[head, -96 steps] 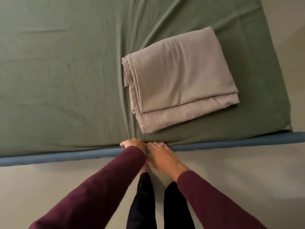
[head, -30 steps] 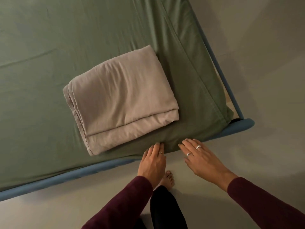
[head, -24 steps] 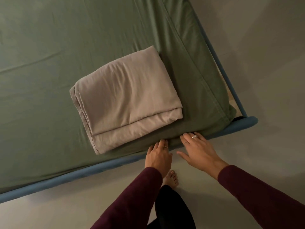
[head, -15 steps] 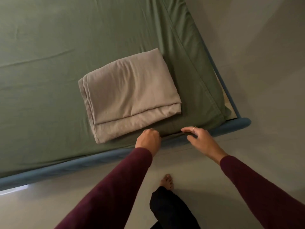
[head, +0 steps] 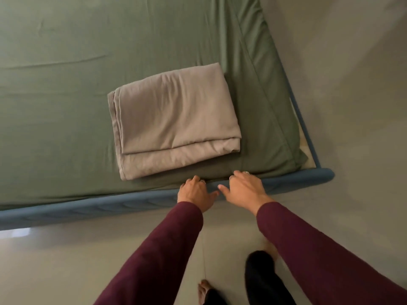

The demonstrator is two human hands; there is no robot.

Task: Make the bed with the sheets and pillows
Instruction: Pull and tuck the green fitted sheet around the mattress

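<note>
Both hands, left (head: 195,193) and right (head: 244,188), dig curled fingers under the green sheet (head: 66,106) edge, apparently tucking it; folded sheet (head: 174,122) waits.

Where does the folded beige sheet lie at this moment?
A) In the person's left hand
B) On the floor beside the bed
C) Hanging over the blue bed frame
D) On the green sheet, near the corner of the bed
D: the folded beige sheet rests flat on the green sheet, close to the bed's corner, with neither hand touching it.
</note>
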